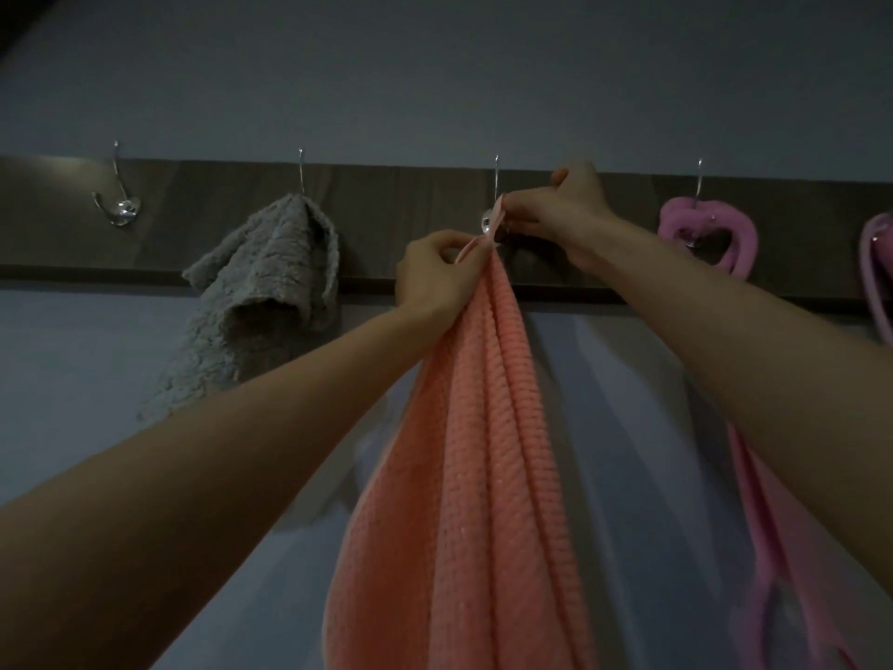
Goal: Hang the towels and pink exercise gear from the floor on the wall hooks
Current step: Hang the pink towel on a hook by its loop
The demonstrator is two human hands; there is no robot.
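Along the dark wooden rail (435, 186) on the wall, the work has reached the third hook (489, 224) from the rail's left end, and both of the person's arms are raised to it. The salmon towel (473, 452) hangs in long folds straight down from just below that hook, its top corner gathered where the two hands meet. The left hand (435, 273) is closed on the bunched corner and the base of the small hanging loop (476, 244), while the right hand (570, 210) pinches the loop's upper end between thumb and fingertips, right against the hook's lower prong. So the step in hand is threading that loop on (whether it already sits over the prong I cannot tell, the fingers cover it). One hook to the left a grey towel (261, 292) is already draped, and the leftmost hook (118, 210) stands bare. One hook to the right hangs a pink heart-shaped handle (710, 234) with its strap trailing down, and more pink gear (877, 278) shows at the rail's right end. Next, I judge, the loop must be held open, slipped fully over the prong, and the weight eased down before either hand lets go.
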